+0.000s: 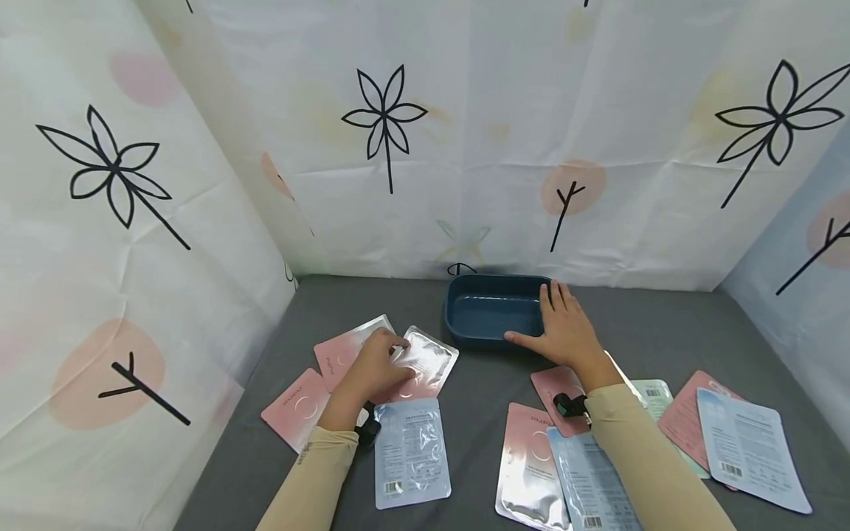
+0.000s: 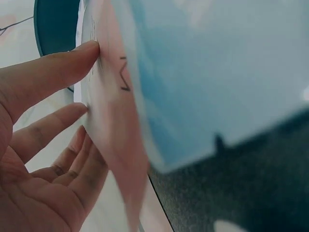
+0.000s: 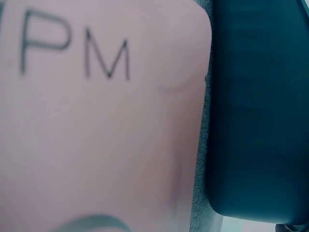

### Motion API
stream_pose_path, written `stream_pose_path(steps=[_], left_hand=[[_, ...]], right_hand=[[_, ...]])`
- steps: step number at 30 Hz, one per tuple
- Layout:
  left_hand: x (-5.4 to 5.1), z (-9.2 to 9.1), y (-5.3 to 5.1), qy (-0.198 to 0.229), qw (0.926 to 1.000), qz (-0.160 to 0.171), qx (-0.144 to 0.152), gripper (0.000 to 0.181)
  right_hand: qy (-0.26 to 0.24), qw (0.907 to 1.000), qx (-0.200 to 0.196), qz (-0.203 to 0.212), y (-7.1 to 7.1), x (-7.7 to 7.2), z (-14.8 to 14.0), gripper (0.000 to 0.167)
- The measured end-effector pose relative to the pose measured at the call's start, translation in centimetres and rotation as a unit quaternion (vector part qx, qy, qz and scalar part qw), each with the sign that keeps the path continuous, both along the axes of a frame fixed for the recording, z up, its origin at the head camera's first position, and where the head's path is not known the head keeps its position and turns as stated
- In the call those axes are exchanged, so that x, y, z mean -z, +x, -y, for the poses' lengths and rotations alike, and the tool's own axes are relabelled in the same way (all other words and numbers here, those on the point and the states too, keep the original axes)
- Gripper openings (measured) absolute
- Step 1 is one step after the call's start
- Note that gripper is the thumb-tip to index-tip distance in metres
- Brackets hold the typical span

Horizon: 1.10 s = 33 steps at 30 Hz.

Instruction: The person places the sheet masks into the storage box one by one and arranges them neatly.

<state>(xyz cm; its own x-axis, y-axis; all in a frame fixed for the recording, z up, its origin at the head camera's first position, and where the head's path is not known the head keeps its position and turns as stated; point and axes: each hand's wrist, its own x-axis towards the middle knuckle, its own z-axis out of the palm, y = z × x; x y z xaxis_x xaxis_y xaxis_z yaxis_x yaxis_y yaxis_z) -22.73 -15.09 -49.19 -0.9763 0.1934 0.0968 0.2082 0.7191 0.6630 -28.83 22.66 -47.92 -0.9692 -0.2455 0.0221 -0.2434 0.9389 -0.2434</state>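
My left hand (image 1: 380,363) reaches over the pink and silver face mask sachets on the left. In the left wrist view its thumb (image 2: 77,60) and fingertips touch the upper face of a pink sachet (image 2: 116,104), spread apart. One silver-ended sachet (image 1: 427,361) lies right by these fingers. My right hand (image 1: 564,328) rests on the right side of a dark blue rectangular dish (image 1: 488,343), fingers extended along the rim and thumb at the front edge. The dish's visible inside holds nothing. In the right wrist view a pink sachet (image 3: 106,121) and the dish wall (image 3: 256,121) appear, without the hand.
A light blue sachet (image 1: 412,453) lies below my left wrist. Under and beside the right forearm lie a pink-silver sachet (image 1: 531,472), another blue one (image 1: 587,479), and overlapping sachets (image 1: 753,450) farther right. Patterned cloth (image 1: 498,147) hangs behind the grey table (image 1: 471,413).
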Motion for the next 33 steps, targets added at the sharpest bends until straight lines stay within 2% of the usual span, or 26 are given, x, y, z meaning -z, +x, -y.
stream_pose_path(steps=[6,11,19,28,33], left_hand=[[-0.6,0.6,0.4,0.025,0.9995,0.016,-0.009,0.053],[-0.9,1.2,0.5,0.038,0.9993,0.006,-0.002,0.049],[-1.2,2.0,0.7,0.082,0.9966,-0.004,0.003,0.047],[-2.5,2.6,1.5,0.115,0.9933,-0.004,-0.008,0.042],[-3.5,2.7,1.9,0.139,0.9902,-0.014,-0.004,0.041]], right_hand=[[-0.002,1.0,0.003,-0.008,0.0,0.2,0.1,0.13],[-0.004,0.9999,0.005,-0.009,0.0,0.3,0.1,0.13],[-0.006,0.9999,0.006,-0.007,0.1,0.3,0.1,0.13],[-0.013,0.9998,0.012,-0.005,0.2,0.2,0.2,0.131],[-0.011,0.9999,0.012,-0.004,0.1,0.1,0.2,0.132]])
